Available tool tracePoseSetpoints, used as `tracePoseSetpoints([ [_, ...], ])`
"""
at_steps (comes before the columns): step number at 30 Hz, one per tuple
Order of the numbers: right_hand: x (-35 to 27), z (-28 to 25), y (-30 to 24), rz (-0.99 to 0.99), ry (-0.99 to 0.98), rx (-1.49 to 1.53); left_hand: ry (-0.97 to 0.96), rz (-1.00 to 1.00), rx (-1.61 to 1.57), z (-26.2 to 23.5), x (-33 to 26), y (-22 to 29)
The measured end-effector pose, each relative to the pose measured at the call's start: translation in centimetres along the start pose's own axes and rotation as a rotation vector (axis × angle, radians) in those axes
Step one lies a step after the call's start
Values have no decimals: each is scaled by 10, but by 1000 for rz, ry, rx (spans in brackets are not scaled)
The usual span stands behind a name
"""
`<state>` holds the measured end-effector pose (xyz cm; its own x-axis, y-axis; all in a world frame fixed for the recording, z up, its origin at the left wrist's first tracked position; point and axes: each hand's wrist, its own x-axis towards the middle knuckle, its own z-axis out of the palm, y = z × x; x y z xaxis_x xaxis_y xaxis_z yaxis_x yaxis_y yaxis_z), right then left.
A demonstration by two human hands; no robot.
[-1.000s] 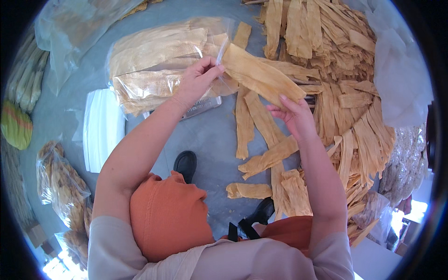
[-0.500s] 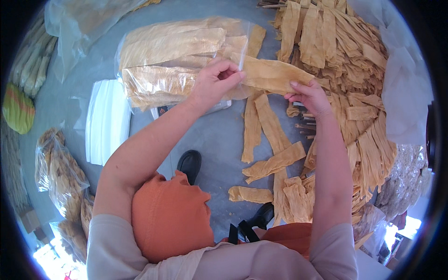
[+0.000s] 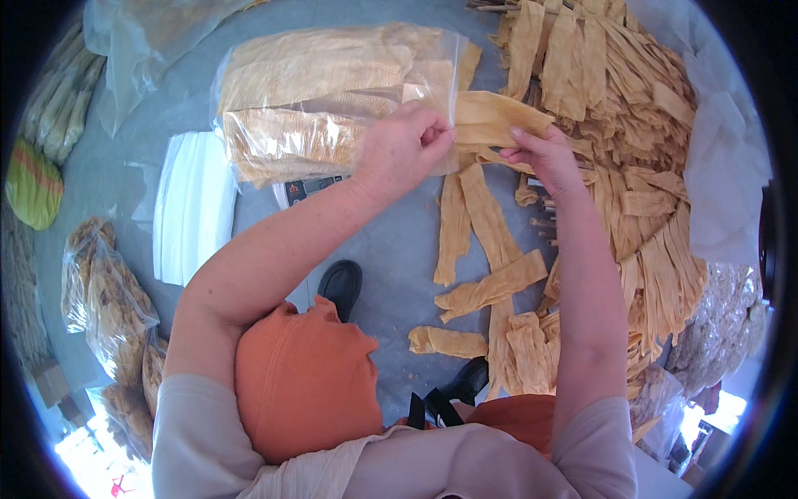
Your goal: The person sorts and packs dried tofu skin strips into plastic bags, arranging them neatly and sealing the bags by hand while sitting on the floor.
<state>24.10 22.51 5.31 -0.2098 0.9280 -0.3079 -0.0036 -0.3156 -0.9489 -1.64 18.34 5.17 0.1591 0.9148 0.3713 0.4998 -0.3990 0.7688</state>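
A clear plastic bag (image 3: 332, 108) packed with flat yellow dried strips lies on a small scale (image 3: 303, 190) on the grey floor. My left hand (image 3: 403, 150) pinches the bag's open right edge. My right hand (image 3: 540, 154) holds a folded yellow strip (image 3: 490, 121) whose end is inside the bag's mouth. Both forearms reach up from the lower edge, over my orange-clad knees.
A big heap of yellow strips (image 3: 632, 166) covers the right side, with loose strips (image 3: 490, 287) on the floor near my black shoes (image 3: 341, 283). A stack of empty white bags (image 3: 195, 208) lies at left. Filled bags (image 3: 108, 308) sit at lower left.
The strip went from held up diagonally to pushed leftward into the bag's mouth. My right hand moved left and down toward the bag; my left hand stayed on the bag's edge.
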Motion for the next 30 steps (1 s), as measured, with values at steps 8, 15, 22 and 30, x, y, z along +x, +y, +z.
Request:
tracePoseSetpoints([
  [8,9,8,28,20,58,91,-79,-65,-121,2,-4,-8],
  [15,20,13,12,-67,18,45,31,16,632,-60,-5,-57],
  [22,0,23,-1,65,-95,171,-34,73,820,-51,-10,-74],
  [30,15,17,40,-50,117,-30,-120,66,822,-48,-10,-65],
])
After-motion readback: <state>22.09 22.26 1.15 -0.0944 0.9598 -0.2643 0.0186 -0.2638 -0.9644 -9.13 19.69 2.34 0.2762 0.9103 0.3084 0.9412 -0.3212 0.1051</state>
